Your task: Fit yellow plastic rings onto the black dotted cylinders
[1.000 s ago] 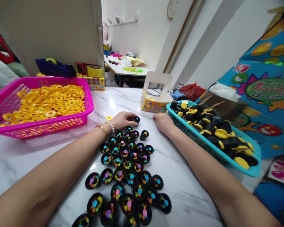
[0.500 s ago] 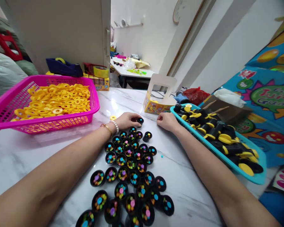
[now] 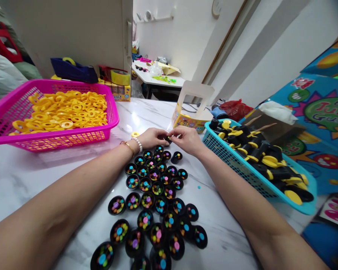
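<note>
Gripping a mostly hidden black cup (image 3: 169, 138) at frame centre, the left hand (image 3: 152, 138) faces the right hand (image 3: 188, 139), whose fingertips are pinched together, contents unclear. Filling seems in hand, calling for precise release, clear of the bead-filled cups (image 3: 154, 175) at lower centre.

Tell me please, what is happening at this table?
A person's left hand holds a small round black plastic cup, mostly hidden; the right hand is at it too. Similar cups with multicoloured beads stand nearer the person. A pink plastic basket of yellow rings is at left, a turquoise plastic basket at right.
</note>
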`<state>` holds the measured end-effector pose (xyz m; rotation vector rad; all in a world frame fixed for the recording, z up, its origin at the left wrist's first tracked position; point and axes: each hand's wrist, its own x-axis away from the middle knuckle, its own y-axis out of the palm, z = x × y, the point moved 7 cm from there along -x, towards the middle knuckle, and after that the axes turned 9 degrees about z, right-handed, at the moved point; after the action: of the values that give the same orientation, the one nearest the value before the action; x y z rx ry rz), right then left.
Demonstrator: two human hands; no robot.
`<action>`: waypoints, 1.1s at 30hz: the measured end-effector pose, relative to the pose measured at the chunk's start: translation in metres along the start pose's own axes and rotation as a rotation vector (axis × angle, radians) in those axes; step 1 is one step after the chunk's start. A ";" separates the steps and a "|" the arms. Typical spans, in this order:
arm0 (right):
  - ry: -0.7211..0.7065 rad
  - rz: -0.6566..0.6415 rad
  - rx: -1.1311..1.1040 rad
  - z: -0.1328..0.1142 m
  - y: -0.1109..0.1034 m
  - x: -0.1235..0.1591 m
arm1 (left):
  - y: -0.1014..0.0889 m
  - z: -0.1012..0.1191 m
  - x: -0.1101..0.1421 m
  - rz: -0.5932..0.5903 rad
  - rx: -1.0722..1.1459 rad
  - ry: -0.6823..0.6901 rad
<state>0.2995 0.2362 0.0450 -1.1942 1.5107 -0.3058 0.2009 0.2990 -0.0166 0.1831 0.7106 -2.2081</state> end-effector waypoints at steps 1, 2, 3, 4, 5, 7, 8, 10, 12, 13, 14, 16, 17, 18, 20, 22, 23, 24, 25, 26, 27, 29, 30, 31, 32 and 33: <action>0.002 -0.005 -0.003 0.001 0.000 0.001 | 0.000 0.000 0.000 0.000 -0.003 -0.005; 0.009 -0.008 -0.010 0.002 -0.001 0.002 | 0.000 -0.001 0.000 0.003 -0.008 -0.007; 0.024 -0.006 -0.016 0.003 -0.001 0.002 | 0.000 -0.001 0.000 0.006 -0.013 -0.006; 0.043 0.003 -0.023 0.004 -0.002 0.002 | 0.000 -0.001 0.000 0.008 -0.018 -0.003; 0.063 0.017 -0.029 0.005 -0.003 0.002 | 0.000 -0.001 0.000 0.012 -0.024 0.001; 0.090 0.045 -0.043 0.006 -0.005 0.003 | -0.001 0.000 0.000 0.017 -0.035 0.004; 0.092 0.051 -0.043 0.006 -0.006 0.003 | -0.001 0.000 0.000 0.016 -0.042 0.001; 0.076 0.052 -0.018 0.007 -0.005 0.002 | -0.001 0.000 0.000 0.021 -0.058 -0.008; 0.044 0.038 0.023 0.006 -0.003 0.000 | -0.001 0.000 0.000 0.014 -0.063 -0.021; 0.028 0.029 0.037 0.005 -0.002 -0.001 | 0.000 0.000 0.000 0.007 -0.064 -0.028; 0.013 0.023 0.041 0.004 -0.002 -0.002 | 0.000 0.000 0.000 0.002 -0.063 -0.033; 0.000 0.023 0.031 0.002 -0.006 -0.001 | 0.001 0.000 0.001 -0.008 -0.055 -0.037; 0.004 0.029 0.027 0.001 -0.012 0.001 | 0.001 0.000 0.000 -0.009 -0.051 -0.039; 0.013 0.030 0.026 0.001 -0.020 0.007 | 0.001 -0.001 0.000 -0.008 -0.043 -0.044; 0.052 -0.010 0.020 0.002 -0.042 0.026 | 0.001 -0.004 -0.001 -0.010 -0.012 -0.060; 0.140 -0.116 -0.016 0.005 -0.066 0.059 | 0.002 -0.007 -0.002 -0.018 0.033 -0.079; 0.206 -0.186 -0.050 0.007 -0.077 0.079 | 0.003 -0.008 -0.002 -0.024 0.050 -0.089; 0.275 -0.248 -0.094 0.008 -0.086 0.100 | 0.003 -0.010 -0.002 -0.027 0.062 -0.097; 0.333 -0.310 -0.141 0.008 -0.092 0.122 | 0.003 -0.010 -0.003 -0.031 0.068 -0.105; 0.371 -0.366 -0.172 0.006 -0.095 0.142 | 0.003 -0.011 -0.003 -0.030 0.070 -0.111; 0.379 -0.392 -0.189 0.004 -0.096 0.159 | 0.003 -0.011 -0.003 -0.028 0.068 -0.115; 0.328 -0.397 -0.195 -0.004 -0.092 0.182 | 0.003 -0.010 -0.002 -0.019 0.055 -0.116; 0.286 -0.374 -0.185 -0.008 -0.088 0.187 | 0.003 -0.010 -0.002 -0.014 0.046 -0.112; 0.245 -0.347 -0.167 -0.012 -0.083 0.190 | 0.002 -0.008 -0.001 -0.009 0.037 -0.107; 0.213 -0.324 -0.143 -0.015 -0.079 0.190 | 0.002 -0.007 -0.001 -0.007 0.029 -0.101; 0.192 -0.306 -0.114 -0.016 -0.075 0.188 | 0.002 -0.007 0.000 -0.007 0.020 -0.097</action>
<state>0.3503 0.0463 -0.0046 -1.5255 1.5227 -0.5584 0.2020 0.3018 -0.0227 0.0827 0.6372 -2.2149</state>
